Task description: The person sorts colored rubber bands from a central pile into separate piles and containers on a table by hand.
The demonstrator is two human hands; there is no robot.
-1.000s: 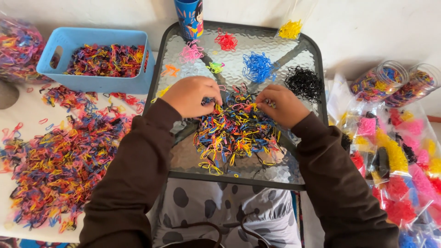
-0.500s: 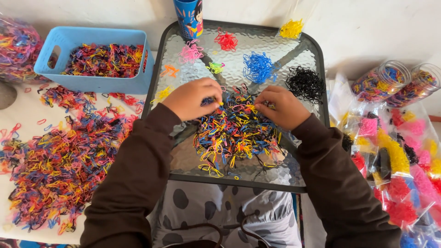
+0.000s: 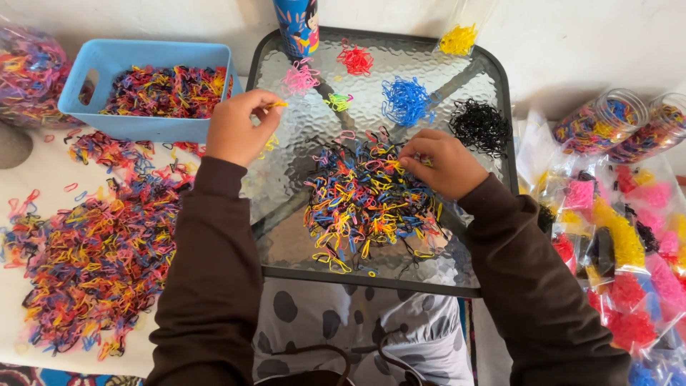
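A mixed heap of small coloured rubber bands (image 3: pixel 368 204) lies in the middle of a glass tray table (image 3: pixel 286 193). My right hand (image 3: pixel 439 164) rests on the heap's upper right edge, fingertips pinched among the bands. My left hand (image 3: pixel 239 129) is raised over the table's left edge, pinching an orange band (image 3: pixel 277 105) between thumb and forefinger. Sorted little piles sit at the far side: pink (image 3: pixel 300 77), red (image 3: pixel 355 59), yellow (image 3: pixel 457 39), blue (image 3: pixel 405 100), black (image 3: pixel 480 125) and a small green one (image 3: pixel 339 101).
A light blue basket (image 3: pixel 93 78) full of mixed bands stands at the left, above a wide spread of loose bands (image 3: pixel 93 250) on a white surface. A blue cup (image 3: pixel 298 25) stands at the table's far edge. Jars (image 3: pixel 600 121) and bags of sorted bands (image 3: pixel 629 243) lie at the right.
My left hand has lifted off the heap and moved left and away, now pinching an orange band. My right hand stays on the heap.
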